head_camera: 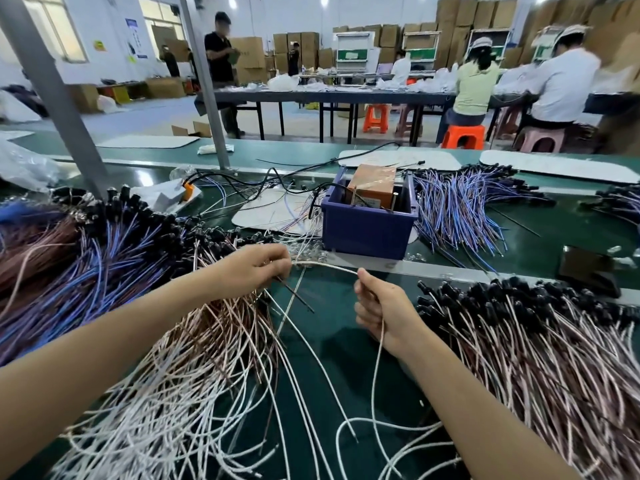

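Just in front of the square blue plastic bin [367, 226], a thin white wire [329, 266] runs between 2 hands above the dark green counter [346, 344]. The left hand [254, 271], below the bin's left corner, holds one end in a pinching grip. The right hand [381, 308], thumb uppermost, has its grip curled round the wire.

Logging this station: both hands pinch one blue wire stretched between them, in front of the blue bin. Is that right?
Not quite: the wire is white, not blue. The head view shows the left hand and right hand pinching it, stretched between them, in front of the blue bin.
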`<state>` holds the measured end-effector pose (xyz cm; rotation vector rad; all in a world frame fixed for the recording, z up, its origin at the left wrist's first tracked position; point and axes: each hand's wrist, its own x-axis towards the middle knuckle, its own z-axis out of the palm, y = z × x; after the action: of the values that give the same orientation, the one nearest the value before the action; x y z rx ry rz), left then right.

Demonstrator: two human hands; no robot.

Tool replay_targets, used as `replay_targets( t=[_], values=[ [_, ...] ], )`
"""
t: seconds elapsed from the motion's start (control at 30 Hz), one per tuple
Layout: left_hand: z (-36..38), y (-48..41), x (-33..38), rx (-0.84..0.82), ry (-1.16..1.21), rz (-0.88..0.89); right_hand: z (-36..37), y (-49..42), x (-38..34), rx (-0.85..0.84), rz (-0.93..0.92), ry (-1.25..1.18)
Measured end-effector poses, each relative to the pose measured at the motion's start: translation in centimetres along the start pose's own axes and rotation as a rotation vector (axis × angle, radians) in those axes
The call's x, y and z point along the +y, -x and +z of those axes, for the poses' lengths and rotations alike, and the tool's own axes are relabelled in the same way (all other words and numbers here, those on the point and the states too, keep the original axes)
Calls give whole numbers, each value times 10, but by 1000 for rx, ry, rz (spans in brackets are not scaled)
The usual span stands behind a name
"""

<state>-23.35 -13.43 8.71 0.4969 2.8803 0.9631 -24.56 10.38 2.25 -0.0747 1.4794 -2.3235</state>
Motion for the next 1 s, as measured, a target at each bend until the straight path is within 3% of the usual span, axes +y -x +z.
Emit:
replay_targets(
  t=[0.1, 0.27, 0.3, 0.37, 0.43, 0.5, 0.63, 0.83, 1.0],
  values=[
    [-16, -8, 9, 151, -26, -37, 1, -1, -2, 122, -8, 108],
    [-54, -18, 34, 428, 46, -139, 8, 7, -6, 447, -500, 561],
    [-55, -18, 42, 457, 99, -127, 8, 8, -8, 454, -563, 591],
    [-43, -12, 60, 457, 131, -69, 11, 11, -15, 244, -493, 481],
    [-12, -4, 78, 377, 85, 27, 19, 15, -19, -53, -292, 326],
    [23, 3, 89, 254, 14, 92, 23, 15, -20, -154, -197, 215],
    [62, 12, 84, 14, -98, 106, 16, 13, -33, 3, -222, 106],
    [28, 34, 54, -353, -282, 32, 0, 22, -65, 170, -231, -204],
    [9, 33, 45, -330, -336, -11, -6, 23, -74, 112, -266, -258]
  ],
)
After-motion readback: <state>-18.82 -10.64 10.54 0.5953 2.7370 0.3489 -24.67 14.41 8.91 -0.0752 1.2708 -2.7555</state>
